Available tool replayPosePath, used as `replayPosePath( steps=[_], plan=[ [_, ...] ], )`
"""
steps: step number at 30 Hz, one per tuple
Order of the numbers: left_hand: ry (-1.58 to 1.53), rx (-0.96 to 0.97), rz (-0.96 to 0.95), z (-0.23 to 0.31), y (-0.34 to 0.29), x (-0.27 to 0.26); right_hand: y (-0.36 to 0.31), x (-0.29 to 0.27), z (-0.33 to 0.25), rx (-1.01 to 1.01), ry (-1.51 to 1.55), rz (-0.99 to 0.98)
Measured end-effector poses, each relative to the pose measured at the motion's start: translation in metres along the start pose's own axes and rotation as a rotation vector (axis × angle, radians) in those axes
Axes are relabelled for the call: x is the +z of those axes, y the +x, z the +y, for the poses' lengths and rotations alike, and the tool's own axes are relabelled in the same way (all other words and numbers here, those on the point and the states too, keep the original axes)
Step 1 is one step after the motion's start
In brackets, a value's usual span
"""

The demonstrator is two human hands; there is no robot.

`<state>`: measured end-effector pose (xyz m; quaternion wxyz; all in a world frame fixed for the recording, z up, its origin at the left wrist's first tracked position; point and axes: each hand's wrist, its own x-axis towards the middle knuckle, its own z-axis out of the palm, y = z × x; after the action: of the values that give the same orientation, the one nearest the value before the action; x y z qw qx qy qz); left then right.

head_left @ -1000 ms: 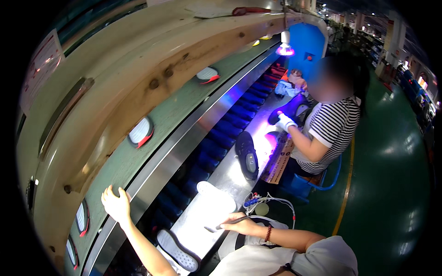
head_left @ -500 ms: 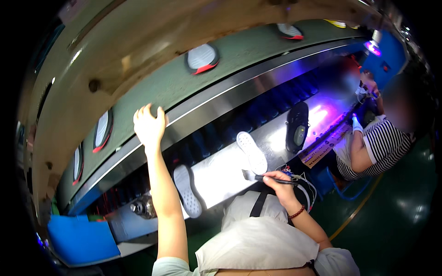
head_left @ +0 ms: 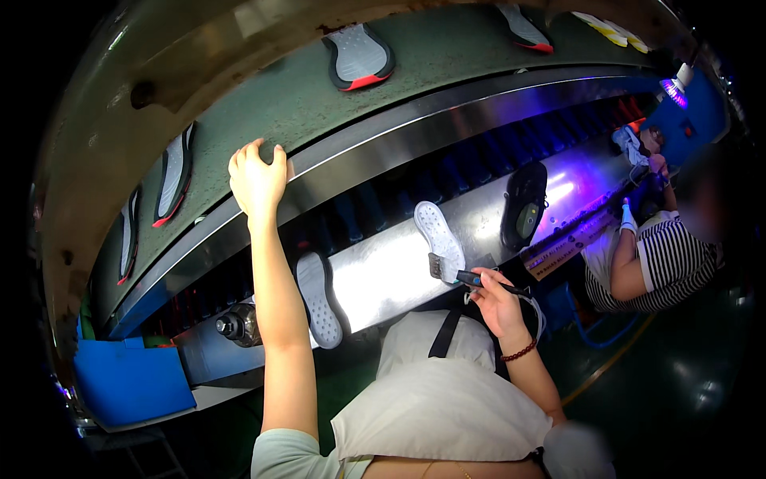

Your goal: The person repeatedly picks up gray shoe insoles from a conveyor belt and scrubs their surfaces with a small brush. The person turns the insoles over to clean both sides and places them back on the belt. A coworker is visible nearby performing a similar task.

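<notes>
My left hand (head_left: 259, 180) reaches to the near edge of the green conveyor belt (head_left: 239, 120), its fingers bent and its thumb apart, with nothing visible between them. A black-handled brush (head_left: 471, 277) is gripped in my right hand (head_left: 499, 303). The brush's dark, flat bristles lie over the lower end of a white perforated sole (head_left: 435, 227) on the metal bench (head_left: 371, 279); contact cannot be made out. Beside my left forearm lies a grey sole (head_left: 319, 299) with a dark edge. To the white sole's right is a black shoe (head_left: 524, 206).
Several grey soles with black and red edges, one of them a nearby sole (head_left: 361, 56), ride the belt. A dark bottle (head_left: 239, 325) and a blue bin (head_left: 132, 383) are at left. At right, a person in a striped top (head_left: 678, 255) works near a purple lamp (head_left: 677, 86).
My right hand has moved up, bringing the brush from below the white sole to over its lower end. My left hand stays at the belt's edge. The view has shifted slightly.
</notes>
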<state>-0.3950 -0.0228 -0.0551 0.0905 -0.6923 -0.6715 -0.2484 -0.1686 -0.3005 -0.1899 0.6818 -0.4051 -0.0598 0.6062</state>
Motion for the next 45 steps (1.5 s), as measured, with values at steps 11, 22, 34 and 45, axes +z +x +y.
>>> replayPosePath(
  steps=[11,22,34,45],
  plan=[
    [-0.01,0.022,0.121,0.003,-0.002,-0.001,0.001,0.0,-0.002,0.039,-0.013,-0.009],
    [-0.694,0.213,0.483,-0.092,-0.146,-0.004,-0.004,0.007,0.002,0.016,-0.052,-0.013],
    [-1.458,-2.054,-0.029,-0.188,-0.356,0.069,0.005,0.021,0.019,0.137,-0.123,-0.077],
    [-1.778,-1.926,-0.142,-0.179,-0.33,0.087,-0.004,0.01,0.015,0.105,-0.152,-0.039]
  ],
)
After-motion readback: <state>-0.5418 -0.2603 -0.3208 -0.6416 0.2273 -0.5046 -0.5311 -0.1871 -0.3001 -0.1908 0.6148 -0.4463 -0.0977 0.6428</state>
